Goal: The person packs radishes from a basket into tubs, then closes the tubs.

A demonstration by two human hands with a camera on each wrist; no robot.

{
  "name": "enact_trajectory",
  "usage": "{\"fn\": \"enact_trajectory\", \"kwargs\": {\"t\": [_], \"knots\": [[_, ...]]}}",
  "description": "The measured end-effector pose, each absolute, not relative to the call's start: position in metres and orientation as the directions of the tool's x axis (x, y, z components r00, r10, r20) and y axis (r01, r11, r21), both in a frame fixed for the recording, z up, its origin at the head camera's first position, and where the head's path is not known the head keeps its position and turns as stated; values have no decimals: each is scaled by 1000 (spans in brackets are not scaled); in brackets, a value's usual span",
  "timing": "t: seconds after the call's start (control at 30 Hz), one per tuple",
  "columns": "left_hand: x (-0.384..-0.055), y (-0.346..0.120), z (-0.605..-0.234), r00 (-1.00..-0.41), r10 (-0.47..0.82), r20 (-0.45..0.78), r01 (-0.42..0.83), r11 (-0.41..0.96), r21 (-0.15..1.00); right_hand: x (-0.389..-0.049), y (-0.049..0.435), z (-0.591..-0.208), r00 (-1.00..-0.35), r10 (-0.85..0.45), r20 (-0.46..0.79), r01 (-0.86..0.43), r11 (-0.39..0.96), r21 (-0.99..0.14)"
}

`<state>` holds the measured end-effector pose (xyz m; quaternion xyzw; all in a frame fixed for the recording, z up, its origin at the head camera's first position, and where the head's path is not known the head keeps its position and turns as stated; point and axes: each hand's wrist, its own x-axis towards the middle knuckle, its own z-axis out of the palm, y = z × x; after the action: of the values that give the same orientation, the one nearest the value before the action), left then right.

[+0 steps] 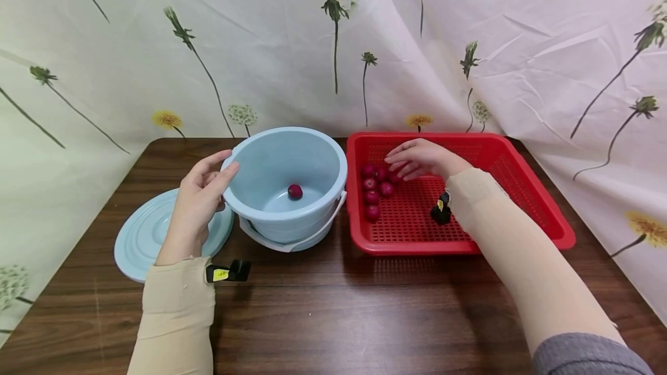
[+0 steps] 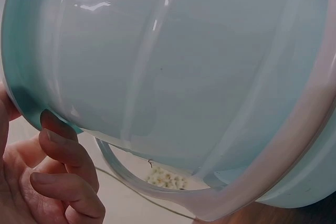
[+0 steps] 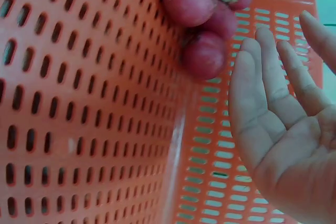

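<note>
One fruit [image 1: 294, 191] in bucket [image 1: 281, 155], several in basket [image 1: 417, 246]

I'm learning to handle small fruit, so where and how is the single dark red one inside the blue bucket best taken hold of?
Probably by opposite sides at its widest part, coming down from above: the dark red fruit is round, lies on the bottom of the blue bucket, and walls surround it while the top is open.
</note>
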<state>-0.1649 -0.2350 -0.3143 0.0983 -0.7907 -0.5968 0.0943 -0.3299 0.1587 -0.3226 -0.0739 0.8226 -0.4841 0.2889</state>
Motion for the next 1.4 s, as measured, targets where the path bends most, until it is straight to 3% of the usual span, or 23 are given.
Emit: {"fn": "enact_trajectory", "kwargs": {"t": [0.43, 0.87, 1.4], "knots": [[-166, -235, -313, -963, -269, 4, -59, 226, 972, -334, 161, -338, -783, -369, -501, 205, 607, -768], [-167, -236, -313, -965, -263, -9, -55, 169, 984, -339, 160, -347, -696, -377, -611, 194, 721, -665], [-167, -236, -313, -961, -277, -9, -78, 240, 968, -336, 158, -340, -721, -371, -585, 175, 719, -672]]}}
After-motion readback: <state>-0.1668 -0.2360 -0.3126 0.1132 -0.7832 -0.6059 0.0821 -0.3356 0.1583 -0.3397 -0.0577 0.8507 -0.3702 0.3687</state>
